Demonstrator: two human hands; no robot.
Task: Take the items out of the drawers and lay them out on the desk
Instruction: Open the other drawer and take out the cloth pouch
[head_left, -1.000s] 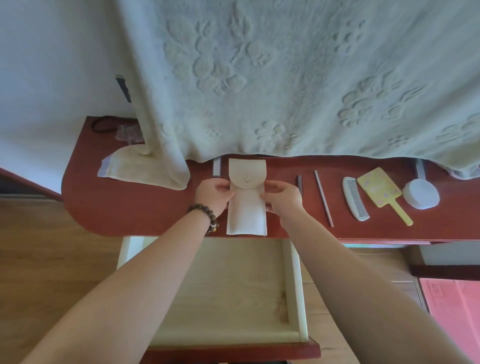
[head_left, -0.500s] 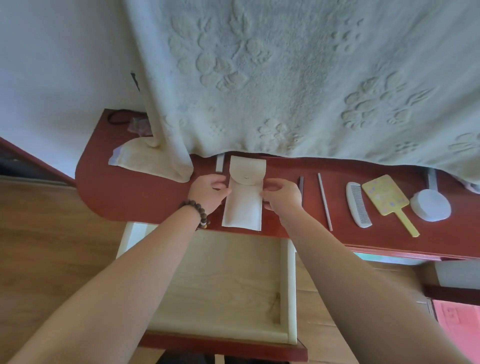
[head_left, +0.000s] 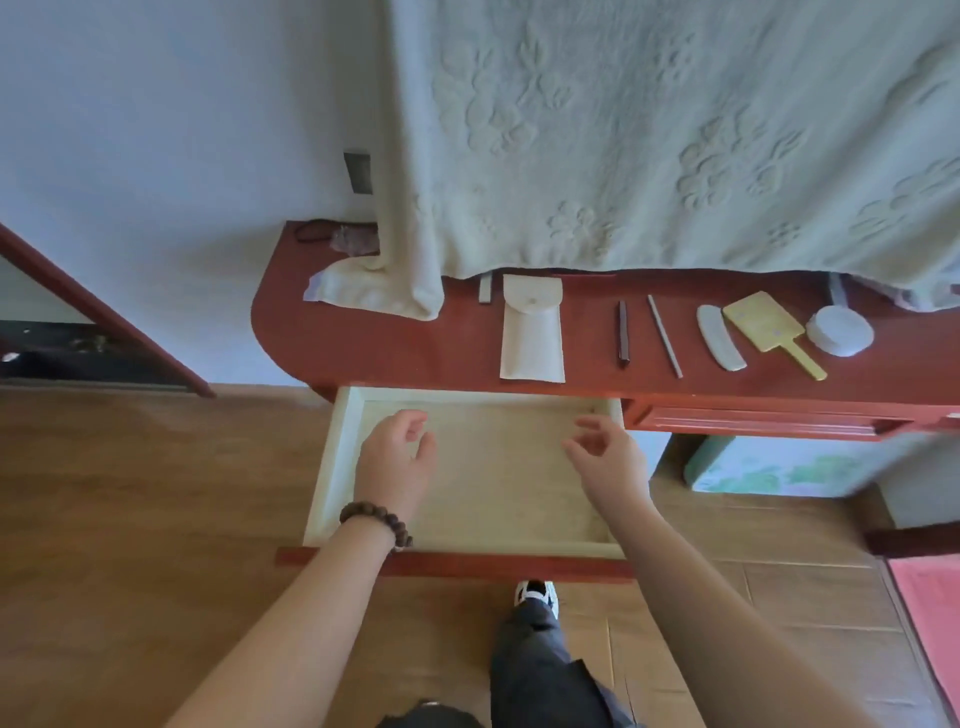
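Note:
A cream flap pouch (head_left: 532, 332) lies flat on the red desk (head_left: 363, 348), right behind the pulled-out drawer (head_left: 493, 473), whose pale wood bottom shows nothing inside. To the pouch's right lie a dark stick (head_left: 623, 332), a thin rod (head_left: 665, 335), a white comb (head_left: 721, 338), a yellow hand mirror (head_left: 763, 327) and a round white mirror (head_left: 839, 330). A small grey bar (head_left: 485, 287) lies left of the pouch. My left hand (head_left: 397, 457) and right hand (head_left: 605, 457) hover over the drawer, fingers loosely curled, holding nothing.
A cream embossed cloth (head_left: 649, 135) hangs over the desk's back, its folded corner (head_left: 379, 291) resting on the desk's left end. A shut second drawer (head_left: 763, 418) is to the right. My leg and shoe (head_left: 535, 597) stand on the wood floor below.
Both hands let go of the pouch and drew back from the desk to above the open drawer. The pouch stays on the desk. The camera view pulled back.

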